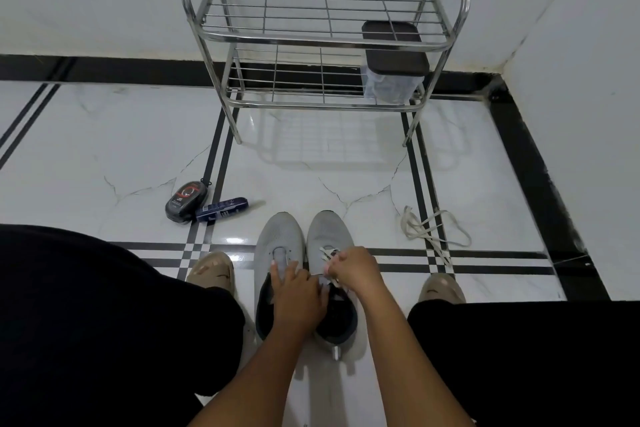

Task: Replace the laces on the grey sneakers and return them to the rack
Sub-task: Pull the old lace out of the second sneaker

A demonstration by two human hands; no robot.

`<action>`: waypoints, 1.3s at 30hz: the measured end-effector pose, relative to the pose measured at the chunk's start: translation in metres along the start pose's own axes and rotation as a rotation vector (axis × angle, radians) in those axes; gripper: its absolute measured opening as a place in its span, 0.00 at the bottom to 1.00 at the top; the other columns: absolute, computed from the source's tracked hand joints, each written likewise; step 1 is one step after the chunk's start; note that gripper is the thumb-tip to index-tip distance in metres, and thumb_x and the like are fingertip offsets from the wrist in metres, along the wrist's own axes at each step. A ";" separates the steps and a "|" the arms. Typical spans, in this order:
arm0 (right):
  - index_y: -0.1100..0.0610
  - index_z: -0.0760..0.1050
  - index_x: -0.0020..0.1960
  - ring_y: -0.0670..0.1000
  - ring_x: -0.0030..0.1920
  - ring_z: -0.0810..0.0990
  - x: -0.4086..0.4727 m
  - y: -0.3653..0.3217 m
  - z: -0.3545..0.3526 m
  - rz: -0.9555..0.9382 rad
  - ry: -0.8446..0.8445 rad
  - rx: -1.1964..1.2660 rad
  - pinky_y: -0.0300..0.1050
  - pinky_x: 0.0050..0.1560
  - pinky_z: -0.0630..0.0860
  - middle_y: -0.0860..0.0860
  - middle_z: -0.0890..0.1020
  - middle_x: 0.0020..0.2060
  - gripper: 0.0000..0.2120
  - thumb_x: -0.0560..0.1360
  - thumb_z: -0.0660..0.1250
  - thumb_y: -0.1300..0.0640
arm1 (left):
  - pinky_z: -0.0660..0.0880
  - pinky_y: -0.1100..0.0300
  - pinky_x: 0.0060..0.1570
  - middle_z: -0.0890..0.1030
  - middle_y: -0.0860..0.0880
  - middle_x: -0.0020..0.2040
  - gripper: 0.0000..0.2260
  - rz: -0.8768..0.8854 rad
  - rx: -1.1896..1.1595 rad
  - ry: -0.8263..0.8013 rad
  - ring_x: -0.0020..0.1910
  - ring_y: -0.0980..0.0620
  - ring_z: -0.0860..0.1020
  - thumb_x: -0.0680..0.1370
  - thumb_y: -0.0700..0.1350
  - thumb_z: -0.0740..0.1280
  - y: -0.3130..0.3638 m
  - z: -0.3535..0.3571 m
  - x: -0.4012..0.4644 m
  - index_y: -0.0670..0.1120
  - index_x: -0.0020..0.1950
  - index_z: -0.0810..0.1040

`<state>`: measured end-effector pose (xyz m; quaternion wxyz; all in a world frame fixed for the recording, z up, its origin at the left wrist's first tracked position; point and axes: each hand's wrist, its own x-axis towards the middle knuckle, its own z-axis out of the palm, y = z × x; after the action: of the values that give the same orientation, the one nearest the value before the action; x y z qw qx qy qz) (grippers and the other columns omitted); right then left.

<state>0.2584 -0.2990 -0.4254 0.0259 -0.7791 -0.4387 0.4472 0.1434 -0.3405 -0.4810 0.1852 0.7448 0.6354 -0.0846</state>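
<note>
Polish tin (186,200) touching blue tube (222,208); dark-lidded container (393,71).

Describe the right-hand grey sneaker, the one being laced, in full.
The right grey sneaker stands upright on the tiled floor, toe pointing toward the steel rack, side by side with its unlaced mate. Its upper looks like light grey knit fabric, with a dark lining at the opening. A white lace crosses its lower eyelets. The right hand pinches the lace over the tongue; the left hand rests across both openings.

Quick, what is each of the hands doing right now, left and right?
Left hand: open, fingers resting flat on the tongue of the left sneaker.
Right hand: closed, pinching the lace of the right sneaker.
</note>
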 end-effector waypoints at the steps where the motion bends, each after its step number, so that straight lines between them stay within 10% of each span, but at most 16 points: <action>1: 0.57 0.76 0.36 0.52 0.36 0.77 -0.005 -0.006 -0.007 -0.012 -0.061 0.140 0.41 0.35 0.72 0.53 0.79 0.35 0.05 0.70 0.68 0.59 | 0.36 0.39 0.72 0.76 0.52 0.64 0.21 0.004 -0.012 0.002 0.74 0.48 0.59 0.79 0.60 0.52 0.001 0.001 -0.003 0.51 0.59 0.77; 8: 0.60 0.78 0.49 0.50 0.43 0.79 -0.022 -0.027 -0.057 -0.121 0.002 0.971 0.40 0.42 0.73 0.55 0.81 0.43 0.04 0.76 0.65 0.63 | 0.36 0.36 0.71 0.75 0.48 0.63 0.13 -0.003 0.029 -0.047 0.70 0.47 0.63 0.77 0.45 0.58 0.009 0.004 -0.008 0.49 0.60 0.74; 12: 0.58 0.59 0.75 0.57 0.68 0.70 0.012 0.016 -0.045 0.052 0.293 0.561 0.50 0.64 0.69 0.56 0.70 0.69 0.26 0.80 0.60 0.51 | 0.38 0.38 0.73 0.77 0.52 0.56 0.08 -0.019 -0.044 0.005 0.63 0.50 0.70 0.77 0.48 0.60 0.008 0.003 -0.005 0.51 0.54 0.74; 18: 0.56 0.80 0.51 0.55 0.51 0.78 0.018 0.064 0.026 0.103 -0.039 0.173 0.42 0.50 0.74 0.53 0.81 0.48 0.10 0.75 0.61 0.59 | 0.41 0.38 0.71 0.79 0.56 0.52 0.06 -0.149 -0.268 -0.028 0.58 0.53 0.75 0.75 0.52 0.65 0.013 -0.005 0.014 0.57 0.51 0.78; 30: 0.53 0.71 0.37 0.47 0.34 0.67 0.019 0.063 0.036 -0.139 -0.109 0.297 0.40 0.38 0.65 0.46 0.67 0.29 0.13 0.68 0.64 0.71 | 0.54 0.50 0.68 0.81 0.53 0.45 0.07 -0.099 -0.441 -0.089 0.54 0.50 0.76 0.77 0.40 0.58 0.001 0.001 0.024 0.54 0.48 0.67; 39: 0.54 0.62 0.32 0.50 0.32 0.70 0.023 0.065 0.037 -0.026 -0.009 0.189 0.46 0.34 0.69 0.51 0.71 0.29 0.14 0.76 0.60 0.59 | 0.63 0.52 0.57 0.81 0.47 0.46 0.08 -0.021 -0.403 -0.069 0.50 0.44 0.78 0.77 0.41 0.58 -0.005 -0.002 0.020 0.48 0.52 0.61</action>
<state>0.2801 -0.3361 -0.4911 0.1032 -0.7655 -0.4045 0.4897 0.1417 -0.3203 -0.4872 0.3513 0.6825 0.6407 0.0166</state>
